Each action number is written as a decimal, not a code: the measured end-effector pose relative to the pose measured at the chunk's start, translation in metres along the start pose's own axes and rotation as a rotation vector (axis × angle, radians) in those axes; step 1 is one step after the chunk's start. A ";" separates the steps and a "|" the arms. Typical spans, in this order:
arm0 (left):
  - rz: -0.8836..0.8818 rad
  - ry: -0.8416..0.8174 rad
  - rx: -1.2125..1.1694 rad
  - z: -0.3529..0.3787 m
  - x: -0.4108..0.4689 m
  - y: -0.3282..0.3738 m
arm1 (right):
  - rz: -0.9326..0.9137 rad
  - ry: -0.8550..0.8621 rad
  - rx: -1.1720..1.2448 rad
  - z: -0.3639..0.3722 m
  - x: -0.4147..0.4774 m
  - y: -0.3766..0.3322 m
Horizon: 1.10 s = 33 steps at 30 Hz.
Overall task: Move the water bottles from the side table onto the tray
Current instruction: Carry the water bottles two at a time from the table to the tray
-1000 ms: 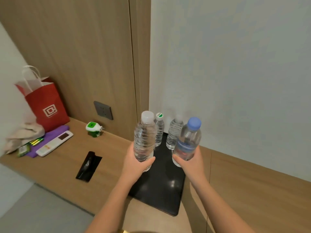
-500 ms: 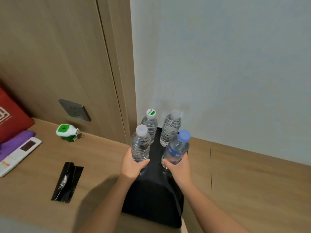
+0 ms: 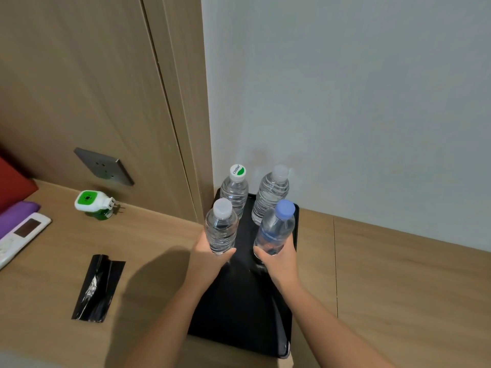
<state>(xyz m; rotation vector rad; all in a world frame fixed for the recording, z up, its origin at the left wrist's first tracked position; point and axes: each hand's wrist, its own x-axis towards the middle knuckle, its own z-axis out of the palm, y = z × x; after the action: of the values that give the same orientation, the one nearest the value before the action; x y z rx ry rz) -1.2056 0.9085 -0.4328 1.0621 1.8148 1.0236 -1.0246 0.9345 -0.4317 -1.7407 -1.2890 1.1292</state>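
Head view looks down on a long light-wood side table (image 3: 398,274) set against a pale grey wall (image 3: 345,88) that meets a wood-panelled wall (image 3: 79,75) with a grey socket plate (image 3: 105,166) — a corner, which probably explains why the flat black rectangular tray (image 3: 239,309) sits pushed right up into it. On the tray's far end stand two clear plastic water bottles, upright and close together: one with a white-and-green cap (image 3: 235,191), one with a plain white cap (image 3: 271,195). The row nearer the camera is being filled now. The left hand (image 3: 210,257) is wrapped low around a clear ribbed bottle with a white cap (image 3: 221,227), and the right hand (image 3: 279,261) is closed around the base of a clear bottle with a blue cap and blue label (image 3: 276,229); both are held upright over the tray, just in front of the standing pair. Gripping low keeps the bottles vertical for setting down, I judge. Whether their bases touch the tray cannot be told.

Left of the tray lie a crumpled black foil packet (image 3: 98,289), a white remote control (image 3: 18,236) on something purple (image 3: 16,213), and a small green-and-white plug-in device (image 3: 93,204).
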 end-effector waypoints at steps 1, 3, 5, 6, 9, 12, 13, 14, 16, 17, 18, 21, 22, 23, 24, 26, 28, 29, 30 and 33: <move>0.005 -0.002 0.002 0.000 0.000 -0.001 | 0.002 -0.003 -0.014 0.000 0.001 0.001; -0.004 -0.008 0.010 0.000 0.000 0.002 | 0.000 -0.011 -0.042 -0.001 0.001 0.002; -0.003 -0.012 0.009 0.001 0.001 0.004 | 0.009 -0.013 -0.055 -0.002 -0.001 -0.001; 0.005 -0.010 0.015 0.002 0.001 0.005 | 0.012 -0.017 -0.054 -0.002 -0.002 -0.002; 0.038 -0.005 0.079 0.001 0.001 0.003 | -0.018 0.008 0.014 -0.003 -0.008 -0.008; 0.085 0.021 0.211 -0.005 0.000 0.000 | -0.120 0.016 -0.062 -0.011 -0.019 -0.010; 0.105 0.033 0.267 -0.007 -0.003 0.000 | -0.130 0.006 -0.139 -0.014 -0.025 -0.009; 0.120 0.042 0.319 -0.009 -0.009 -0.001 | -0.113 -0.002 -0.251 -0.020 -0.031 -0.009; 0.118 0.070 0.440 -0.011 -0.027 -0.001 | -0.021 -0.025 -0.560 -0.033 -0.043 -0.004; 0.105 0.081 0.523 -0.012 -0.035 -0.002 | 0.005 -0.054 -0.709 -0.037 -0.046 -0.001; 0.090 0.077 0.609 -0.009 -0.048 -0.002 | 0.022 -0.084 -0.818 -0.046 -0.055 0.000; 0.003 0.083 0.737 -0.006 -0.070 -0.003 | -0.020 -0.124 -0.973 -0.059 -0.075 -0.003; -0.018 0.070 0.767 -0.004 -0.078 0.000 | -0.029 -0.128 -1.008 -0.067 -0.083 -0.003; -0.034 0.047 0.808 -0.001 -0.086 0.006 | -0.033 -0.132 -1.035 -0.075 -0.091 -0.001; -0.037 0.029 0.848 0.001 -0.096 0.011 | -0.033 -0.134 -1.055 -0.083 -0.100 0.001; -0.010 -0.004 0.876 0.004 -0.117 0.021 | -0.031 -0.138 -1.063 -0.099 -0.116 0.008; 0.047 -0.033 0.886 0.007 -0.139 0.027 | -0.039 -0.140 -1.061 -0.114 -0.131 0.013; 0.076 -0.038 0.893 0.010 -0.149 0.030 | -0.049 -0.136 -1.063 -0.123 -0.139 0.015; 0.097 -0.039 0.901 0.014 -0.160 0.033 | -0.063 -0.132 -1.067 -0.132 -0.146 0.016; 0.113 -0.042 0.900 0.033 -0.194 0.042 | -0.096 -0.119 -1.077 -0.161 -0.170 0.023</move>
<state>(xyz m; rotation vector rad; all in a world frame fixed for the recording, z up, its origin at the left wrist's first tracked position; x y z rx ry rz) -1.0971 0.7530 -0.3640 1.6917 2.2440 0.1841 -0.8896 0.7597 -0.3487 -2.2886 -2.2736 0.4572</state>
